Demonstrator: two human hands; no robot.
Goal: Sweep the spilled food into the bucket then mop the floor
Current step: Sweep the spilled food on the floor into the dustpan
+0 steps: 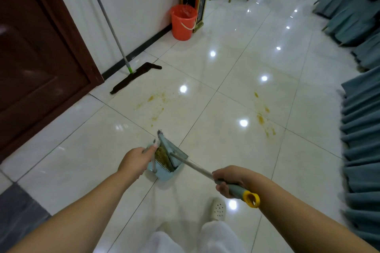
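Largely, spilled food (162,156) is gathered in the dustpan (164,167) gripped by the left hand (136,159), the broom (197,165) is clasped by the right hand (230,181), while the bucket (183,22), smears (263,117) and mop (135,77) are left

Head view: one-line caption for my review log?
Left hand holds loaded dustpan, right hand grips broom; smears remain.
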